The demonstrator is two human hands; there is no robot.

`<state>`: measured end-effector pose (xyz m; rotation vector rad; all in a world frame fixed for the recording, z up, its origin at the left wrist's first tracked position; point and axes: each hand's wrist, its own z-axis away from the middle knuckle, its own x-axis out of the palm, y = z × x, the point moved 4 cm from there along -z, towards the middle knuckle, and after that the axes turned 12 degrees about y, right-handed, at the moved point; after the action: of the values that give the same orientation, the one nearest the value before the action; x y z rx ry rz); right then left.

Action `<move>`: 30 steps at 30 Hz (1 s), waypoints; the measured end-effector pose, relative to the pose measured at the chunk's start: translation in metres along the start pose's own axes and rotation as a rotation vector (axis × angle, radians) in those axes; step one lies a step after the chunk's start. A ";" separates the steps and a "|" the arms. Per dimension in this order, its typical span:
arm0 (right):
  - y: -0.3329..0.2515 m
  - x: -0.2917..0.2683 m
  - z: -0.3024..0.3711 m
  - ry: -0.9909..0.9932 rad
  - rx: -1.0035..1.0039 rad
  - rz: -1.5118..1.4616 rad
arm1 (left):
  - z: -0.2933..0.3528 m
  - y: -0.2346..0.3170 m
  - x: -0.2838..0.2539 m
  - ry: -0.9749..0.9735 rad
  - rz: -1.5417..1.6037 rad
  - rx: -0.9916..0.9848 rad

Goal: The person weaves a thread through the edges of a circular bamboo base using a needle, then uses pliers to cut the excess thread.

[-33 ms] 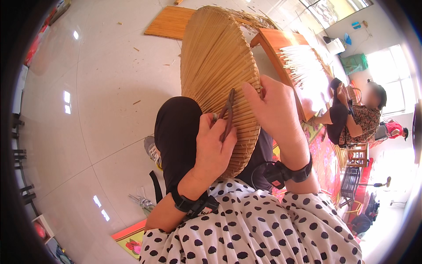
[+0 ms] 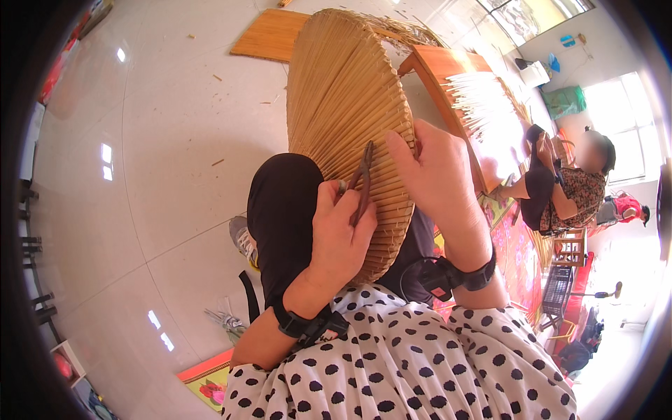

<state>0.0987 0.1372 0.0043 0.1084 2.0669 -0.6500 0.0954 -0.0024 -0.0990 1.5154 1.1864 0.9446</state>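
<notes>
A large round pleated palm-leaf fan [image 2: 336, 91], tan with a stitched rim, stands tilted on my lap against my dark-trousered knee. My left hand [image 2: 343, 227] is closed around a dark, narrow-tipped, pliers-like tool [image 2: 365, 175]. Its tip points up across the ribs at the fan's lower half; whether it grips a rib I cannot tell. At the right rim my right hand [image 2: 441, 168] pinches the fan, thumb on the near face and the other fingers mostly hidden behind the edge.
A wooden board [image 2: 269, 36] lies on the tiled floor beyond the fan. To the right, a low wooden table [image 2: 437, 77] bears pale strips [image 2: 483, 105]. Another person [image 2: 570, 192] sits past it, near a black crate [image 2: 558, 288]. Plant scraps dot the floor.
</notes>
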 end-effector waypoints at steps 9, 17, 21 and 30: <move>-0.014 0.007 0.008 0.060 -0.095 0.052 | 0.006 -0.004 -0.005 0.028 0.057 0.017; -0.019 0.008 0.010 0.066 -0.083 -0.015 | 0.009 0.001 -0.012 0.031 0.059 -0.070; -0.024 0.008 0.008 0.032 -0.101 0.011 | 0.010 -0.003 -0.017 0.028 0.056 -0.076; -0.019 0.007 0.007 0.029 -0.094 0.032 | 0.012 -0.005 -0.025 0.042 0.067 -0.095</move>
<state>0.0941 0.1165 0.0032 0.0968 2.1155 -0.5337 0.1003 -0.0288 -0.1075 1.4739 1.1103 1.0671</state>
